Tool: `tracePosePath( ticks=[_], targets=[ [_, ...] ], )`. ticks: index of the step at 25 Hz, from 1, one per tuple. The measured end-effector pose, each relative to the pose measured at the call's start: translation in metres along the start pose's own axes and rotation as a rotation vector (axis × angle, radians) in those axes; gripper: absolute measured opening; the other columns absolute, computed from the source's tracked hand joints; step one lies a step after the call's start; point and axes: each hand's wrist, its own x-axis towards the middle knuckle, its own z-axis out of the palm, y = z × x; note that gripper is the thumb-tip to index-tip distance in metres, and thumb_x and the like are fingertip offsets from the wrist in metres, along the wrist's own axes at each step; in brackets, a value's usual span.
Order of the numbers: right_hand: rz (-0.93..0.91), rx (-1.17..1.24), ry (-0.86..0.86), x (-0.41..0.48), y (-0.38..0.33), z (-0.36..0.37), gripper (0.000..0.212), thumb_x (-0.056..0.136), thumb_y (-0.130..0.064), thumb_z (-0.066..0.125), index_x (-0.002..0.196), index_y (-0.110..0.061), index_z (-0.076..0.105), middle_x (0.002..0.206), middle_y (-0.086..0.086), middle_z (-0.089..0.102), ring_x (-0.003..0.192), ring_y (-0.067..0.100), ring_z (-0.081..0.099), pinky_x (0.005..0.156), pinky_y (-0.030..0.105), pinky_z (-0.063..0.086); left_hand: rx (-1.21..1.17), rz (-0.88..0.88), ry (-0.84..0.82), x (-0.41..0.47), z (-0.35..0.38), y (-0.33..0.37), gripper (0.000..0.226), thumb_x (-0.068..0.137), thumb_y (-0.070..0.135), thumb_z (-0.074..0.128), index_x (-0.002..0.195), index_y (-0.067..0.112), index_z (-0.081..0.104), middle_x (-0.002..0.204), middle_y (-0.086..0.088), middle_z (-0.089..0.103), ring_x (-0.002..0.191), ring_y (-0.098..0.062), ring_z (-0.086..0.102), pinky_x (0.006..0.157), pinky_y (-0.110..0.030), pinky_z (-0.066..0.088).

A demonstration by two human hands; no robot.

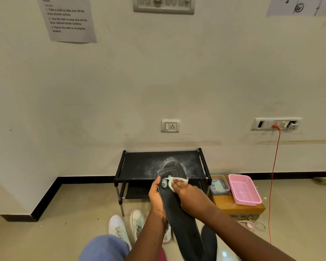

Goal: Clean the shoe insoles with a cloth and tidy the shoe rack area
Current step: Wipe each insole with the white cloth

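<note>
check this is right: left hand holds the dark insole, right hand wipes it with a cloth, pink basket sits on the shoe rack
The head view shows the pink basket on a cardboard box beside the shoe rack, not on it. The rest is right.

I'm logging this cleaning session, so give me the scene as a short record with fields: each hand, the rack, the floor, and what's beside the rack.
left hand: grips the edge of the insole
right hand: holds the cloth against the insole
shoe rack: black, against the wall, top shelf dusted white
floor: white sneakers left of the arms, second insole at right
beside rack: pink basket on cardboard box, clear container
</note>
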Motion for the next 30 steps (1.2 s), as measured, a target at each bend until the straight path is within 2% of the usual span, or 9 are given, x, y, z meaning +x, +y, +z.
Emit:
tracePosePath(
  ticks=[3,6,10,11,13,15,22,27,30],
  targets=[
    [0.118,-0.026,0.075,0.017,-0.006,-0.004,0.058,0.095,-0.004,0.038,0.146,-0.003,0.01,0.154,0.016,0.013,0.142,0.028,0.015,0.113,0.036,0.025,-0.005,0.045,0.041,0.0,0.006,-0.003,0.038,0.077,0.027,0.048,0.068,0.002,0.076,0.073,-0.017,0.071,0.062,-0.025,0.07,0.05,-0.03,0.057],
    [0.19,-0.023,0.109,0.024,-0.006,-0.012,0.055,0.096,-0.003,0.034,0.145,0.001,0.009,0.152,0.02,0.016,0.139,0.031,0.022,0.11,0.037,0.028,0.032,0.037,0.029,-0.002,0.006,-0.008,0.03,0.072,0.029,0.06,0.072,0.004,0.077,0.078,-0.016,0.071,0.066,-0.025,0.07,0.059,-0.031,0.058],
    [0.222,-0.042,0.084,0.011,-0.014,-0.015,0.045,0.096,-0.004,0.032,0.14,-0.001,0.027,0.143,0.018,0.036,0.129,0.029,0.04,0.099,0.039,0.041,0.016,0.062,0.046,0.004,-0.001,-0.006,0.061,0.022,0.026,0.093,0.076,0.002,0.076,0.078,-0.016,0.071,0.068,-0.027,0.07,0.061,-0.033,0.059],
    [0.229,-0.067,0.069,0.005,-0.019,-0.014,0.04,0.097,-0.004,0.032,0.136,0.0,0.033,0.138,0.019,0.042,0.125,0.03,0.045,0.096,0.038,0.043,0.016,0.057,0.044,0.003,-0.001,-0.007,0.057,0.028,0.029,0.092,0.076,0.003,0.076,0.077,-0.016,0.07,0.068,-0.027,0.07,0.062,-0.034,0.059],
    [0.244,-0.093,0.027,-0.005,-0.031,-0.012,0.033,0.096,-0.001,0.03,0.126,0.003,0.045,0.127,0.02,0.05,0.116,0.031,0.051,0.091,0.038,0.044,0.021,0.032,0.075,0.001,0.0,-0.012,0.034,0.067,0.037,0.072,0.078,0.005,0.074,0.076,-0.014,0.069,0.066,-0.026,0.068,0.064,-0.033,0.057],
    [0.25,-0.08,-0.029,-0.013,-0.042,-0.007,0.032,0.095,0.001,0.03,0.12,0.004,0.05,0.122,0.021,0.053,0.113,0.031,0.052,0.09,0.038,0.044,0.029,0.033,0.131,0.001,-0.004,-0.014,0.044,0.09,0.034,0.044,0.073,0.006,0.074,0.072,-0.012,0.069,0.061,-0.025,0.067,0.059,-0.031,0.056],
    [0.312,0.079,0.115,0.002,-0.036,0.007,0.049,0.098,-0.006,0.034,0.143,0.0,0.017,0.149,0.019,0.024,0.139,0.029,0.024,0.109,0.037,0.031,0.058,-0.016,0.113,-0.001,0.005,-0.005,0.047,0.089,0.036,0.041,0.083,0.003,0.073,0.082,-0.016,0.071,0.069,-0.028,0.07,0.066,-0.035,0.054],
    [0.303,0.225,0.204,0.026,-0.015,-0.005,0.048,0.095,-0.005,0.036,0.142,-0.008,0.025,0.147,0.013,0.031,0.135,0.025,0.033,0.103,0.035,0.036,0.047,-0.05,0.052,-0.007,0.006,-0.01,0.046,0.083,0.037,0.046,0.087,0.003,0.076,0.089,-0.018,0.07,0.076,-0.029,0.07,0.065,-0.034,0.058],
    [0.248,0.324,0.259,0.025,-0.009,-0.005,0.047,0.094,-0.004,0.037,0.14,-0.013,0.029,0.145,0.009,0.038,0.13,0.023,0.041,0.102,0.033,0.037,0.098,-0.079,0.087,-0.009,0.009,-0.008,0.054,0.089,0.047,0.044,0.108,0.003,0.068,0.103,-0.02,0.067,0.09,-0.031,0.066,0.081,-0.039,0.053]
  ],
)
